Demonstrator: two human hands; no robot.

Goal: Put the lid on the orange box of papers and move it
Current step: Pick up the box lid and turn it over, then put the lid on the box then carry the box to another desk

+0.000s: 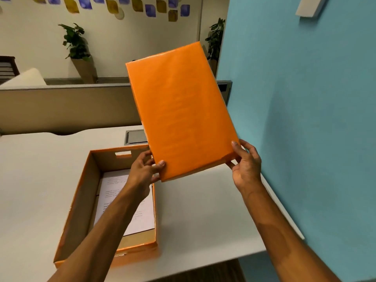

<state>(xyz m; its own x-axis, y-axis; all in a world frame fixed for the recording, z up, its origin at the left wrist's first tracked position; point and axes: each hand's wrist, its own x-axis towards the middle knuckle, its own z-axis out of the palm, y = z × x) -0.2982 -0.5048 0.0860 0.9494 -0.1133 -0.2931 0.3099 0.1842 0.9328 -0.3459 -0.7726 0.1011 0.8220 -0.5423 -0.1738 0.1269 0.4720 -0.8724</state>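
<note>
The orange lid is raised in the air, tilted up with its flat top facing me. My left hand grips its near left corner and my right hand grips its near right corner. Below and to the left, the orange box stands open on the white desk. It has brown inner walls and a handle slot in the far wall. Printed papers lie inside it, partly hidden by my left forearm.
A blue partition wall stands close on the right along the desk edge. A grey cable hatch is set in the desk behind the box. A beige divider runs along the far side. Potted plants stand beyond it.
</note>
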